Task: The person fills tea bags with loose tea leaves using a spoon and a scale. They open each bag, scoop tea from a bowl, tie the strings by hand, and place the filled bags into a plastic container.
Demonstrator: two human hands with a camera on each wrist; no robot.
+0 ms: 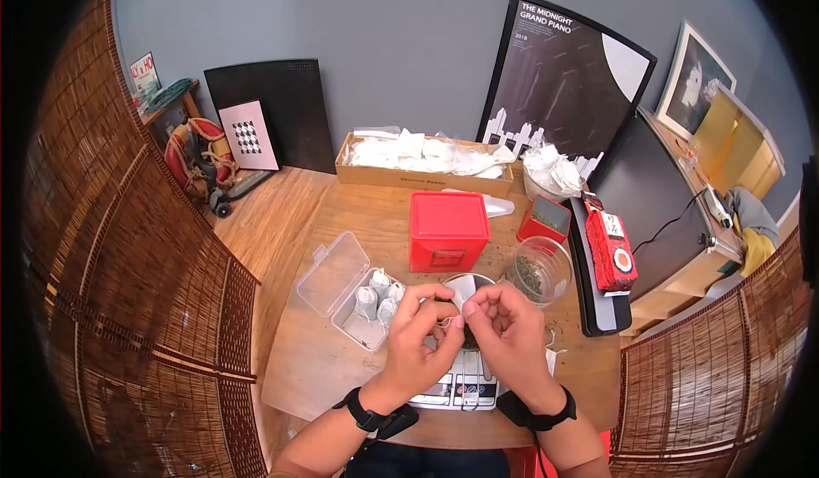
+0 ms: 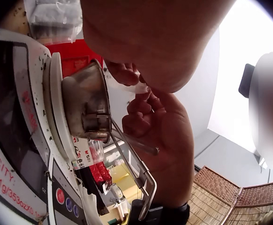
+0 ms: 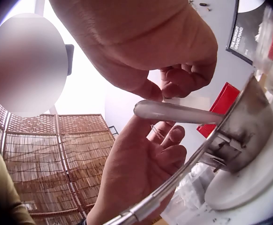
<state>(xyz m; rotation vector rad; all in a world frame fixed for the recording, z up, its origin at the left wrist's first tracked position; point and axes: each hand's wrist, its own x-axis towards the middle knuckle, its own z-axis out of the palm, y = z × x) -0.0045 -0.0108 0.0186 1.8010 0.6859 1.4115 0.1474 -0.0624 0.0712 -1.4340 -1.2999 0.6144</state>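
Both hands meet over a metal cup [image 2: 87,96] that sits on a white kitchen scale [image 1: 461,388]. Between them is a small white drawstring pouch [image 1: 463,288]. My left hand [image 1: 420,341] pinches its string [image 3: 157,132] with thumb and fingers, a loop showing near the fingertips. My right hand [image 1: 516,335] pinches the pouch's edge with thumb and index finger. The cup's wire handle [image 2: 148,187] sticks out towards me, and a rounded metal handle [image 3: 178,112] leans out of the cup. The hands hide most of the cup in the head view.
Left of the hands stands an open plastic box [image 1: 350,326] with several filled pouches [image 1: 367,302]. Beyond are a red tin [image 1: 450,231], a carton [image 1: 426,177] of white pouches and a clear tub [image 1: 554,286] of dried leaves. A red packet [image 1: 610,252] lies on a black appliance [image 1: 601,314].
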